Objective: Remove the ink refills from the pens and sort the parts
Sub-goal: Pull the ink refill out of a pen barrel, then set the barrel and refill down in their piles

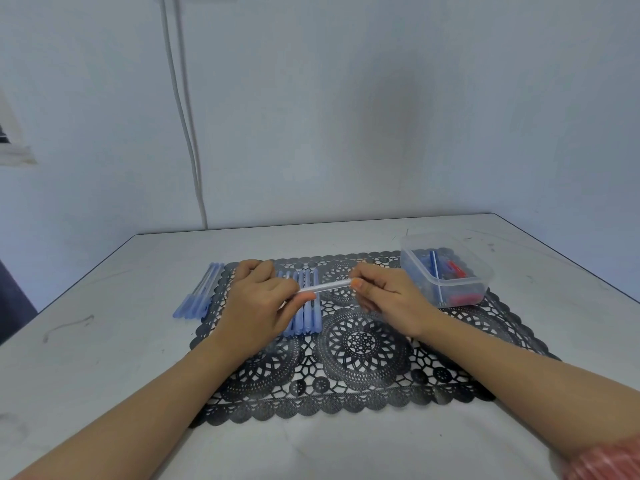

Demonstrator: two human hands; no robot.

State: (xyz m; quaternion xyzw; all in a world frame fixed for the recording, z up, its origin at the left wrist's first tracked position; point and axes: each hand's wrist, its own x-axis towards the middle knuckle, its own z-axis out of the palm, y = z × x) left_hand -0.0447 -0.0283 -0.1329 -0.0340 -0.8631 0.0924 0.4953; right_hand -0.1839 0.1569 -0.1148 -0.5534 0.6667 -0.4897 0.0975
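Clear pen [325, 286] held crosswise, long axis left-right.

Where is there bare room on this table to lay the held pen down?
Free: the near half of the mat, in front of the left hand and right hand; the table left of the mat, nearer than the loose pens. Crowded: the mat's far left, where a row of pens lies, and its far right corner, under the tub.

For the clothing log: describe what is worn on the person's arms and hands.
The left hand and right hand are bare: no gloves, rings or watch show. A pink-red ribbed sleeve shows high on the right arm; no sleeve shows on the left.
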